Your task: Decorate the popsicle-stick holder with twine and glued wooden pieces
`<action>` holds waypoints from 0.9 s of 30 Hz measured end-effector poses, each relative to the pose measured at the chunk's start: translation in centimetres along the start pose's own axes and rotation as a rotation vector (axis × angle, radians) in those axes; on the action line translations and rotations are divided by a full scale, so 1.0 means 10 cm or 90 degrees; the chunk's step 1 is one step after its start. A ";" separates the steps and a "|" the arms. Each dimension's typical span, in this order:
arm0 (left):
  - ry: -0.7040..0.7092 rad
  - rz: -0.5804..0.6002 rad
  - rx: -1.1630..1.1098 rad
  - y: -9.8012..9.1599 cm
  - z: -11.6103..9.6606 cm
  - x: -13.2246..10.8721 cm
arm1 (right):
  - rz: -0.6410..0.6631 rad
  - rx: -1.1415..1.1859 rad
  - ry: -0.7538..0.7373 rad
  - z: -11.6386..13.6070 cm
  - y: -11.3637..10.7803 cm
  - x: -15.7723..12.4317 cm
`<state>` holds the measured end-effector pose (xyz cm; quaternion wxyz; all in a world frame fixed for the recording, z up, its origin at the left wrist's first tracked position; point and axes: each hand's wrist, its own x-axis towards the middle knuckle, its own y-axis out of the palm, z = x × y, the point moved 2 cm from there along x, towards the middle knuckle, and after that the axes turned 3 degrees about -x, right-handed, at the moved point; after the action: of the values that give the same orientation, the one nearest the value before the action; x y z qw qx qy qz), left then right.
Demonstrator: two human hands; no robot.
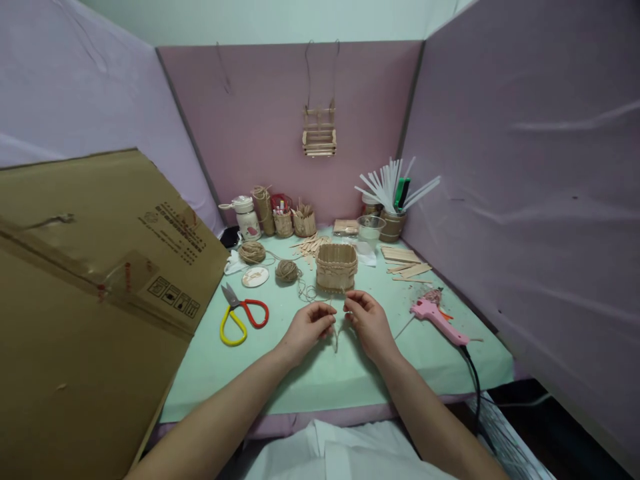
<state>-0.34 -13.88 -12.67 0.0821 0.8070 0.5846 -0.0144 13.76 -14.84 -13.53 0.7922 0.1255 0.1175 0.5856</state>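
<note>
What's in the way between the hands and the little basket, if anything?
Nothing solid that I can see: the basket stands just beyond the hands. Only thin string shows at the hands, dangling between them.

The light is soft and rather dim, and its source cannot be told. The back wall (pixel 290 23) appears brightest, while the right partition (pixel 520 173) is duller, with a pale sheen along its creases. Faint, diffuse shadows lie on the green tabletop (pixel 285 407) near the forearms (pixel 235 417). The wide lens stretches the cardboard box (pixel 100 373) toward the left edge. Fine twine (pixel 337 339) between the hands (pixel 314 327) looks slightly soft, and its fibres are hard to distinguish.
</note>
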 end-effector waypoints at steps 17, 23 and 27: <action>0.069 0.031 0.311 -0.20 -0.03 0.03 | -0.079 -0.203 -0.142 0.31 -0.42 0.26; 0.216 -0.104 0.593 -0.36 -0.32 0.13 | -0.085 -0.373 -0.207 0.40 -0.43 0.35; 0.210 -0.124 0.415 -0.45 -0.43 0.59 | -0.080 -0.358 -0.213 0.42 -0.38 0.42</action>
<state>-3.08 -6.29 -9.63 -0.2761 0.7229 0.6287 -0.0770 19.80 -12.16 -11.08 0.8388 -0.0110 -0.1732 0.5161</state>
